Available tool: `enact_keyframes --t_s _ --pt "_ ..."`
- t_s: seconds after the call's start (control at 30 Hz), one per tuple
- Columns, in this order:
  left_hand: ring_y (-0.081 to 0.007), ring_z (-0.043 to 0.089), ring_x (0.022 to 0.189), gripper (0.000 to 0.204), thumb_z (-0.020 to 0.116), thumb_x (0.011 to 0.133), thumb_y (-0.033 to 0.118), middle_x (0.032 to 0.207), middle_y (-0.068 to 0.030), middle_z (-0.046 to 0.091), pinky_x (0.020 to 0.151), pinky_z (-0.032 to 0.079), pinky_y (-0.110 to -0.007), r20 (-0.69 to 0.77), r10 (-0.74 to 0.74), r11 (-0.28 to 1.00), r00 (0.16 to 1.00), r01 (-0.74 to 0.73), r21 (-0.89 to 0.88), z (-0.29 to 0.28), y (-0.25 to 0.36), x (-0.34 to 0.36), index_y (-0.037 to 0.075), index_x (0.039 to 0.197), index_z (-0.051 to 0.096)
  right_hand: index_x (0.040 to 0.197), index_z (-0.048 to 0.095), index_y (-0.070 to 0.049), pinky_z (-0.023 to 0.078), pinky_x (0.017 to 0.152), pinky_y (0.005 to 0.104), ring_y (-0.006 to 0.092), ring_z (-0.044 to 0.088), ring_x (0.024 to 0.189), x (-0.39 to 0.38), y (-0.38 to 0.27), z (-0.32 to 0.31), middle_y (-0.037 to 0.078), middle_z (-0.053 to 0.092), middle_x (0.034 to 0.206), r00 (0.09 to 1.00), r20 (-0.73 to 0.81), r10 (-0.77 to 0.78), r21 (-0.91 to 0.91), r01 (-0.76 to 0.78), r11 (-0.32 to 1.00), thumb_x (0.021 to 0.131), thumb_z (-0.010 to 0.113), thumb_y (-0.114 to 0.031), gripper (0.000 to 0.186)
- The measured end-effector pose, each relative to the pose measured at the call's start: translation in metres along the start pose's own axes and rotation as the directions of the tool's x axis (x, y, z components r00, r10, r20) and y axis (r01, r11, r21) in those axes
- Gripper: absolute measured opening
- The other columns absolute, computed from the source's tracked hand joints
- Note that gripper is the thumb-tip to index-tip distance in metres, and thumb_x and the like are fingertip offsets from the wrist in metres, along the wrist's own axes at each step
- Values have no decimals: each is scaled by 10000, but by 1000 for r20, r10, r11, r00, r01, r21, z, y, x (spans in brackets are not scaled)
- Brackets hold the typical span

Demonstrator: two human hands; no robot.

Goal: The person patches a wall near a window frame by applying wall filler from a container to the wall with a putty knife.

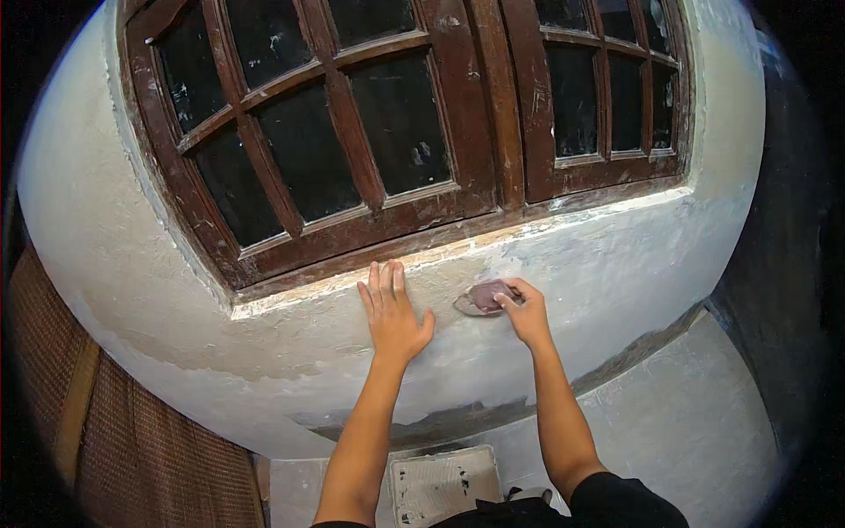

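My left hand (393,317) lies flat on the plastered wall (607,264) just below the window, its fingers stretched toward the sill edge. To the right, my right hand (525,310) pinches a purplish-brown piece of sandpaper (484,297) between thumb and fingers. The sandpaper rests against the wall, and its left end shows a paler patch. Around it the plaster is rough and patchy, whiter to the right and more beige to the left.
Above my hands is a brown wooden window (370,211) with dark panes and a ragged plaster edge. A brown woven panel (150,449) stands at left. A pale stained tray-like item (444,484) sits on the grey floor (669,422) below me. Dark surfaces border the right.
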State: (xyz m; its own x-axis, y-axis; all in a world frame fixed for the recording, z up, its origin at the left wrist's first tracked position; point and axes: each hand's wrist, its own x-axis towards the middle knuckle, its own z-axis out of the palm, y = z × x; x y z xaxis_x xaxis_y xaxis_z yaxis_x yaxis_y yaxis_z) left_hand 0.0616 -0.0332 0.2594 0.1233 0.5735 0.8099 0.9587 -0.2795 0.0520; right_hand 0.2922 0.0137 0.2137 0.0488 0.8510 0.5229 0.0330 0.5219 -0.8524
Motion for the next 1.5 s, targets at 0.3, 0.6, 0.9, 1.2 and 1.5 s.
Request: enact_keyframes --t_s 0.3,0.6,0.9,1.2,1.5 --pt "-392 141 1453 901 661 710 298 1492 -175 292 1157 82 -622 2 2 1000 1000 -2 14 1 0 0 -3 1457 258 1084 627 40 492 794 250 117 628 878 -8 24 -5 75 683 970 995 -80 57 155 -44 987 847 661 31 239" --pt "-395 128 1455 921 665 705 300 1496 -180 281 1157 76 -626 21 9 1000 1000 -9 21 3 1 1 -4 1463 240 1097 622 39 504 789 256 120 631 885 -3 28 -9 93 680 990 981 -152 122 262 -79 962 850 661 34 250" --pt "-389 131 1456 931 667 704 305 1503 -178 273 1157 78 -626 20 11 1000 1000 -12 27 1 1 0 -3 1468 233 1081 612 38 494 837 265 128 634 906 -8 34 -6 79 673 973 980 -150 128 320 -74 945 846 649 40 238" --pt "-400 138 1451 927 668 703 301 1501 -180 277 1153 88 -631 16 16 1000 1000 -17 23 1 1 1 -2 1466 235 1099 593 13 478 849 268 143 621 932 -10 37 3 100 667 1028 977 -170 129 545 -16 838 851 643 28 254" --pt "-404 144 1449 933 679 693 293 1500 -185 268 1148 96 -639 17 25 999 1000 -25 30 -1 -1 0 -5 1461 239 1095 546 -8 465 897 295 154 611 989 -29 49 9 100 649 1067 949 -215 230 640 -41 767 854 610 51 256"
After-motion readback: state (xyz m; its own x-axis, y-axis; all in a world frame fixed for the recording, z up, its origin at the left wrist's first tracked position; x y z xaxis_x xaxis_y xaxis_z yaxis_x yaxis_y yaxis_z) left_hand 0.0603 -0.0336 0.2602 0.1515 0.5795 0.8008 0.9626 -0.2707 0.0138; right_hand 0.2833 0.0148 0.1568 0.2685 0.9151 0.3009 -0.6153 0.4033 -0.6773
